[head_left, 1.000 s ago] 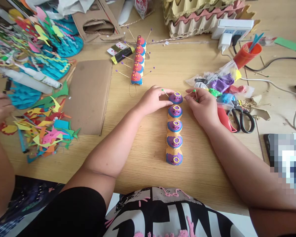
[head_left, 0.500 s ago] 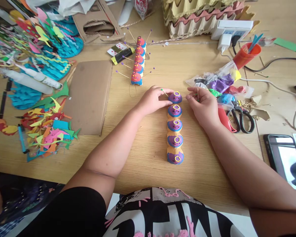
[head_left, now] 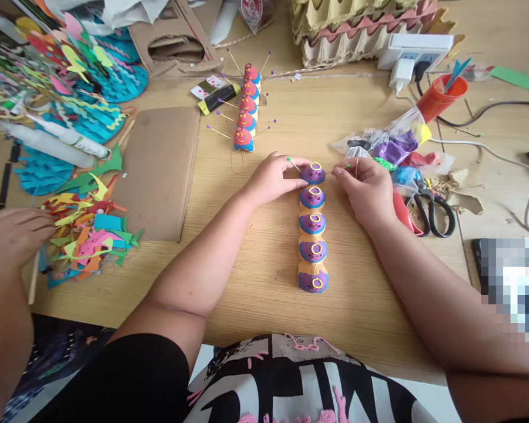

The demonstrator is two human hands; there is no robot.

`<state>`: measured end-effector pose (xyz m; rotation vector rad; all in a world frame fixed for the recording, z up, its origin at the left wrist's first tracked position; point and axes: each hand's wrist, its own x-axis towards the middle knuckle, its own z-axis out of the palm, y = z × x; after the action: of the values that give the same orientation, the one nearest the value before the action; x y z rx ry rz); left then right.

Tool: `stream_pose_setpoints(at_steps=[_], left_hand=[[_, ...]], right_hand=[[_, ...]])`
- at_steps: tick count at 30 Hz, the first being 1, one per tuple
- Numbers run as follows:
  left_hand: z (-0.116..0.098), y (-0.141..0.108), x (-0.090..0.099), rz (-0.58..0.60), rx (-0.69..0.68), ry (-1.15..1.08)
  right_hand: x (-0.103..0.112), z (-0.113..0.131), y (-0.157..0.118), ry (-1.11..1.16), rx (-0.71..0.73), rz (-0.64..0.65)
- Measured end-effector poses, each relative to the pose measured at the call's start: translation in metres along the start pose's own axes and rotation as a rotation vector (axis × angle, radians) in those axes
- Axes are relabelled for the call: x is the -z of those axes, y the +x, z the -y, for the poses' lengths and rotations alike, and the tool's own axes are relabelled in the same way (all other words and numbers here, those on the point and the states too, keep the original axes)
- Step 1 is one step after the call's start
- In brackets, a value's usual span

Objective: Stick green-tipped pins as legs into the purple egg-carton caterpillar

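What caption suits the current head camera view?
Two hands at the far end of a purple-and-blue five-bump craft, a red-and-blue one beyond.

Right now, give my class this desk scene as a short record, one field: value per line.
left hand: at purple strip's far end
right hand: pinches green-tipped stick
purple strip: five bumps, yellow rings
red strip: farther back, purple-tipped sticks
right side: scissors, cup
left side: cardboard, paper scraps
another person's hand: beside scraps

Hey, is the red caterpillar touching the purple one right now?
Apart. The head view plainly shows bare wooden tabletop between the red caterpillar and the purple caterpillar.
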<state>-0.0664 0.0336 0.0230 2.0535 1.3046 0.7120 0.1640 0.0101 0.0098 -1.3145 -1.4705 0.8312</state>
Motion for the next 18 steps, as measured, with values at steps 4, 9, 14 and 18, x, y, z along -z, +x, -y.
stream_pose_setpoints(at_steps=[4,9,14,18], left_hand=[[-0.001,0.0,0.001,0.003,0.002,-0.003],[-0.002,0.001,0.002,0.009,0.004,-0.003],[0.0,0.0,0.001,0.003,-0.003,-0.002],[0.001,0.0,0.0,0.003,-0.003,-0.006]], right_hand=[[-0.001,-0.005,0.001,0.008,0.011,-0.059],[-0.001,-0.01,0.001,-0.006,0.054,-0.071],[-0.001,-0.013,0.001,-0.023,0.09,-0.063],[-0.001,-0.015,0.002,-0.032,0.106,-0.065]])
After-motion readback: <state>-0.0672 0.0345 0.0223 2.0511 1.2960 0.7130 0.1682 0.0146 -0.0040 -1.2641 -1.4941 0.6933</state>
